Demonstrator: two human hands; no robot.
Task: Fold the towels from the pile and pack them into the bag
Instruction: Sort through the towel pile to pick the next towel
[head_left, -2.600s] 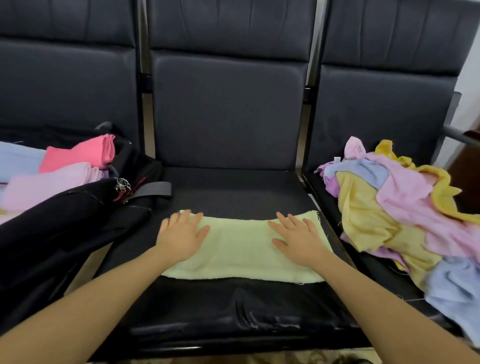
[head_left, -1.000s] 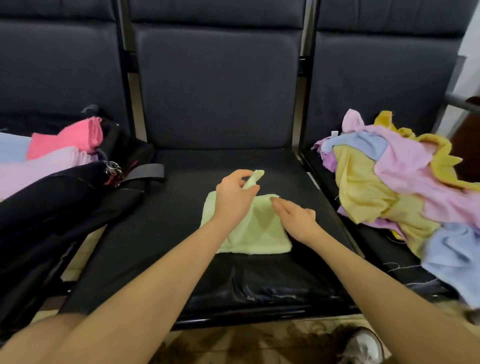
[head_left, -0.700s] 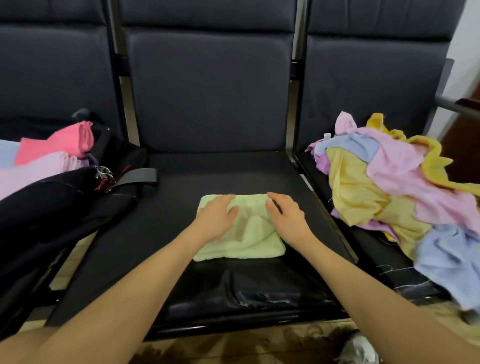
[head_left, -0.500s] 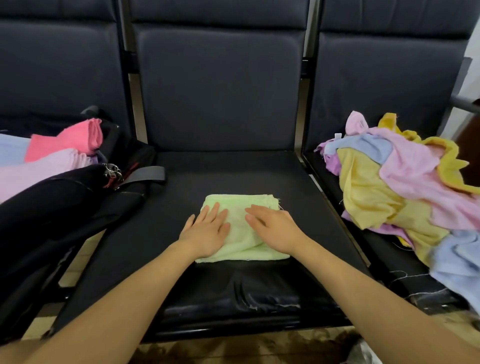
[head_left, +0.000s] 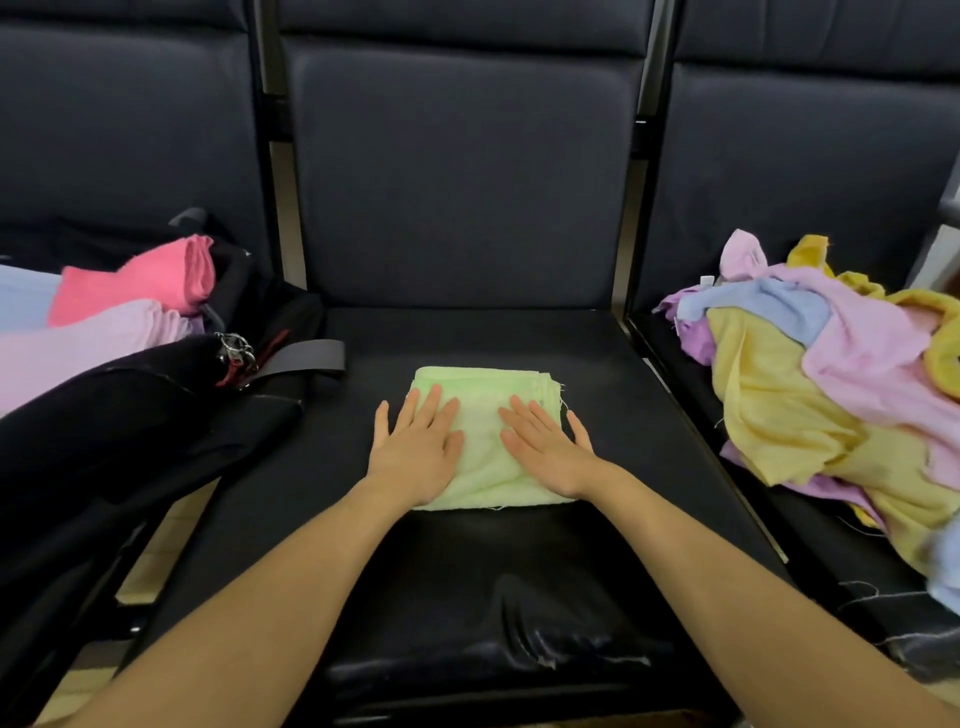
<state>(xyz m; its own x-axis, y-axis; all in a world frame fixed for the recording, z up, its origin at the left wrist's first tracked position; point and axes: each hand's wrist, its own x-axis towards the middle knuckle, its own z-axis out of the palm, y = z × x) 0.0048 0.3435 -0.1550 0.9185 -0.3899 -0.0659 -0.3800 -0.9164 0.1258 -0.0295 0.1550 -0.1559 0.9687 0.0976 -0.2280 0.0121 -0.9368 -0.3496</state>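
Note:
A light green towel (head_left: 485, 395), folded into a small square, lies on the middle black seat (head_left: 519, 571). My left hand (head_left: 418, 449) rests flat on its left half with fingers straight. My right hand (head_left: 545, 447) lies flat on its right half. On the right seat sits a loose pile of towels (head_left: 831, 384) in yellow, pink, lilac and blue. A black bag (head_left: 104, 415) lies open on the left seat with folded pink (head_left: 140, 280), lilac (head_left: 83, 343) and blue (head_left: 23, 299) towels inside.
Three dark padded seats stand side by side with tall backrests (head_left: 467, 182). A grey strap and a metal clip (head_left: 236, 348) of the bag hang over onto the middle seat. Tiled floor shows through the gap at the lower left.
The long green strip was folded over from the left into a small square. Both hands then slid back over it and now lie flat on top, pressing it down.

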